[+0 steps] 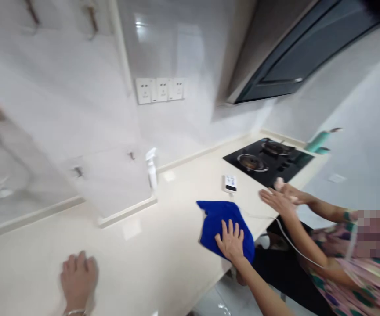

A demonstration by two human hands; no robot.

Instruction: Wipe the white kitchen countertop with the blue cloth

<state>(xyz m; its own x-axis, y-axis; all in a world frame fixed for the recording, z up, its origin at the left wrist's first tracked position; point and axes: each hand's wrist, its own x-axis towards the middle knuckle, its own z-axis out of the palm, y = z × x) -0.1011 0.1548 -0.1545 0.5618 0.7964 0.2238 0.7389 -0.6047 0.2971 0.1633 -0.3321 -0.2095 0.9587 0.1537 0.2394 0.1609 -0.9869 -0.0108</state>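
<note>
My right hand [232, 241] lies flat with spread fingers on a blue cloth [214, 232], pressing it to the pale countertop [166, 259] near the front edge. The cloth is spread out, and one corner points back and left. Well to the left, my left hand [78, 278] rests palm down on the bare counter, its fingers stretched forward and slightly blurred. Nothing shows in it, and a bracelet circles that wrist.
A white spray bottle [152, 171] stands by the wall corner. Beyond the cloth lie a small white device [230, 183] with a cable and a black gas hob [269, 160]. At the right sits another person [348, 267], hands near the counter edge. A range hood [285, 57] hangs above.
</note>
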